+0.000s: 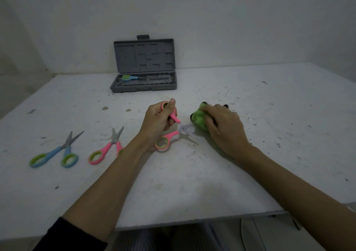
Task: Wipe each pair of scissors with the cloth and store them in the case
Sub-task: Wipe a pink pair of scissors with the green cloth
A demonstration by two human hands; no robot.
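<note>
Two scissors lie near the surface's [192, 183] left edge: a blue pair [57, 152], then a pink pair [107, 148]. The grey case [143, 66] stands open at the back edge, blue scissors [128, 78] inside. Mid-surface, the left hand [158, 124] grips opened pink scissors [173, 133]; the right hand [225, 129] clutches the green cloth [200, 118] over one blade.

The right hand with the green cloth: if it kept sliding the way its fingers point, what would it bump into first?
The right hand grips the green cloth and points left, toward the open blades of the pink scissors held by the left hand. It would probably meet those blades first, though depth is hard to judge.
</note>
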